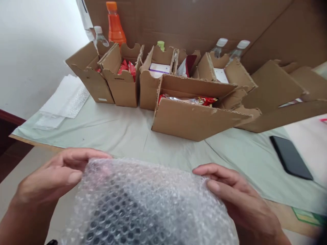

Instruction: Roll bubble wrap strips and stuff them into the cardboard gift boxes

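Note:
A sheet of clear bubble wrap (148, 204) fills the bottom middle of the view, with something dark showing through it low down. My left hand (53, 177) pinches its upper left edge between thumb and fingers. My right hand (237, 197) grips its upper right edge the same way. Both hands hold the sheet above the near edge of a table covered in pale green cloth (122, 132).
A row of open cardboard boxes (122, 81) with red packets and small cartons stands at the back; a larger open box (194, 119) sits in front. Bottles (114, 25) stand behind. A black phone (290, 157) lies at right; more bubble wrap sheets (63, 102) at left.

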